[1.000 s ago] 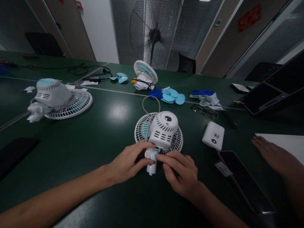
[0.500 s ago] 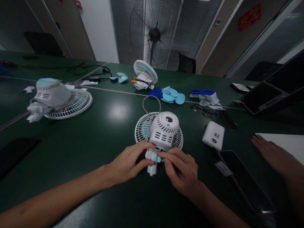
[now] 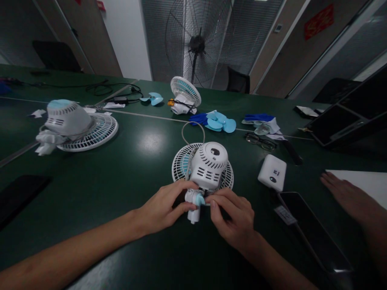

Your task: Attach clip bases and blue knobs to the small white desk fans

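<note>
A small white fan (image 3: 208, 165) lies face down on the green table, its vented motor housing up and its round grille (image 3: 178, 163) beneath. From the housing a white clamp joint (image 3: 190, 196) sticks out towards me, bearing a light-blue knob (image 3: 199, 199). My left hand (image 3: 165, 205) holds this joint between thumb and fingers from the left. My right hand (image 3: 231, 213) is closed in a pinch, its fingertips at the knob's right edge. The fan's cord (image 3: 193, 125) loops behind the housing.
Another face-down fan (image 3: 69, 121) lies left, a third fan (image 3: 184, 96) at the back. Light-blue blades (image 3: 220, 121), glasses (image 3: 260, 141), a white box (image 3: 272, 172) and a phone (image 3: 311, 229) lie around. Another person's hand (image 3: 347, 193) rests at right.
The light-blue knob has turned a little. My right fingertips have shifted slightly right, off its face to its edge. My left hand stays on the joint.
</note>
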Demonstrator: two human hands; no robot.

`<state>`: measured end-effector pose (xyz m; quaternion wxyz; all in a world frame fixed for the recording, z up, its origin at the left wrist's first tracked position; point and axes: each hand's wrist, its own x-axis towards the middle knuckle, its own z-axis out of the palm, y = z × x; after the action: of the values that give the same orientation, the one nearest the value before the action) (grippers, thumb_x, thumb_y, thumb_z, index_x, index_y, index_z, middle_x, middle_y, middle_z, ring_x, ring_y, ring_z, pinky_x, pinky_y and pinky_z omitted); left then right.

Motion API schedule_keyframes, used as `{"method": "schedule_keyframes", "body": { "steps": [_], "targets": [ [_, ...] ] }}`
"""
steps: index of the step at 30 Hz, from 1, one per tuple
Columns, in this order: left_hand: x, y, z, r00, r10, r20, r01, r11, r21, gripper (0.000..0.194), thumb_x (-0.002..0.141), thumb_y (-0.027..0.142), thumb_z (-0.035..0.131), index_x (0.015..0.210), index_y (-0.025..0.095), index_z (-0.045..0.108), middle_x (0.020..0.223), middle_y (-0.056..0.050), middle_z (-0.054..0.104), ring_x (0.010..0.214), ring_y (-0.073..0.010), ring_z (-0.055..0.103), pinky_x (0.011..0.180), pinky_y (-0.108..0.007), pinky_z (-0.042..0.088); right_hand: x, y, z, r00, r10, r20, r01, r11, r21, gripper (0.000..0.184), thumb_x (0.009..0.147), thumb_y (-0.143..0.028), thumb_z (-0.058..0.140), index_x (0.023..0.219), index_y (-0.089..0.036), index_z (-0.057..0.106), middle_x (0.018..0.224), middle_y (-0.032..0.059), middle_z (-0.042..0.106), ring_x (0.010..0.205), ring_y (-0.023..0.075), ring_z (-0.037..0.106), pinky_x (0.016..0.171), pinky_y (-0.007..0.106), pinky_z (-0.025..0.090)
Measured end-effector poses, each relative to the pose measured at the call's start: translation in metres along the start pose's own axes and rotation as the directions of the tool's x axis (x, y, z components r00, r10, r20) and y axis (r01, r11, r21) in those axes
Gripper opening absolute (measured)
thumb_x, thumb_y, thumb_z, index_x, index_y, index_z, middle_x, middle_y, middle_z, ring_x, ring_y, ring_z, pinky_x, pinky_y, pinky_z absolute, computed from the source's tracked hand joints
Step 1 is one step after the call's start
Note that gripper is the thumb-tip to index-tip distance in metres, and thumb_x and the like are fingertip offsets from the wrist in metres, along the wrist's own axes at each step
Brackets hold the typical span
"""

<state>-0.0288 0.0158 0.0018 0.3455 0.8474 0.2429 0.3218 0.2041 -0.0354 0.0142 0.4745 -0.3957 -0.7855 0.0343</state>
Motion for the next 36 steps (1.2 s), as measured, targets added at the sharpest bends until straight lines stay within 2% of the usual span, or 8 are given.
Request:
{"method": "schedule_keyframes", "body": {
  "steps": [5,9,14,19,24,29,34,36],
  "targets": [
    [-0.0003,-0.0006,0.0003,1.0,0.002,0.005,-0.002,1.0,0.005,0.037,0.105,0.032,0.061,0.138,0.022,0.049,0.12,-0.008,0.067,0.096,-0.02,0.068,0.083,-0.033,0.055,-0.0019,-0.002,0.0001,0.999,-0.042,0.029,0.042,0.999,0.017,0.022,0.096,-0.009,0.056,0.108,-0.018,0.073,0.088,0.0028,0.075,0.071,0.013,0.071,0.062,0.026,0.052],
    [-0.0004,-0.0003,0.0004,1.0,-0.006,0.008,0.006,1.0,-0.002,0.034,0.105,0.034,0.061,0.135,0.022,0.051,0.117,-0.008,0.067,0.096,-0.0198,0.068,0.083,-0.032,0.055,-0.0022,-0.0005,0.0014,0.999,0.038,-0.009,-0.038,0.999,0.002,0.018,0.096,-0.008,0.057,0.095,-0.018,0.072,0.082,0.0017,0.072,0.067,0.0123,0.068,0.059,0.026,0.05],
    [-0.0017,-0.0014,0.0011,1.0,-0.01,0.006,0.01,1.0,0.001,0.036,0.105,0.033,0.061,0.138,0.023,0.05,0.12,-0.007,0.067,0.098,-0.0196,0.068,0.086,-0.033,0.055,-0.0041,-0.0025,0.0012,0.996,-0.09,0.027,0.089,0.996,0.02,0.02,0.096,-0.009,0.056,0.105,-0.017,0.073,0.085,0.0024,0.074,0.069,0.0127,0.069,0.062,0.026,0.052],
    [-0.0015,-0.002,0.0016,1.0,-0.013,0.005,0.013,1.0,-0.004,0.036,0.104,0.032,0.063,0.136,0.024,0.051,0.119,-0.006,0.067,0.099,-0.019,0.068,0.086,-0.031,0.054,-0.0012,-0.0015,0.0007,0.999,0.021,-0.026,-0.021,1.0,-0.003,0.018,0.096,-0.007,0.057,0.094,-0.017,0.072,0.082,0.0023,0.072,0.067,0.012,0.068,0.059,0.025,0.05],
    [-0.0014,-0.0011,0.0009,1.0,-0.002,-0.001,0.002,1.0,-0.011,0.037,0.104,0.031,0.062,0.138,0.024,0.05,0.122,-0.006,0.067,0.102,-0.0195,0.068,0.088,-0.032,0.055,-0.0017,-0.004,0.0004,0.997,-0.08,0.017,0.079,0.996,0.028,0.019,0.095,-0.009,0.058,0.102,-0.017,0.073,0.085,0.0027,0.073,0.068,0.0126,0.069,0.06,0.026,0.052],
    [-0.0009,-0.0008,-0.0001,1.0,-0.008,-0.001,0.008,1.0,0.005,0.037,0.103,0.032,0.064,0.136,0.024,0.051,0.12,-0.006,0.067,0.101,-0.0196,0.068,0.086,-0.032,0.055,-0.005,-0.0003,0.0012,0.999,0.046,-0.012,-0.046,0.999,0.007,0.018,0.095,-0.007,0.058,0.098,-0.016,0.074,0.086,0.003,0.073,0.07,0.0119,0.069,0.062,0.025,0.053],
    [-0.0006,-0.0011,0.0003,1.0,-0.011,-0.003,0.011,1.0,-0.01,0.037,0.104,0.031,0.062,0.138,0.024,0.05,0.123,-0.007,0.067,0.102,-0.0197,0.068,0.086,-0.032,0.055,-0.004,-0.0025,0.0007,0.995,-0.095,0.027,0.094,0.995,0.042,0.02,0.095,-0.008,0.058,0.104,-0.016,0.073,0.086,0.0032,0.073,0.07,0.0127,0.069,0.061,0.026,0.052],
    [-0.0013,-0.0017,0.0008,1.0,-0.014,-0.001,0.014,1.0,-0.002,0.038,0.104,0.031,0.063,0.138,0.024,0.05,0.122,-0.007,0.067,0.1,-0.0196,0.069,0.085,-0.032,0.056,-0.0025,-0.0032,0.0007,0.998,-0.068,0.014,0.067,0.997,0.036,0.023,0.096,-0.007,0.057,0.109,-0.016,0.073,0.088,0.0037,0.074,0.072,0.0126,0.07,0.062,0.025,0.053]
  ]
}}
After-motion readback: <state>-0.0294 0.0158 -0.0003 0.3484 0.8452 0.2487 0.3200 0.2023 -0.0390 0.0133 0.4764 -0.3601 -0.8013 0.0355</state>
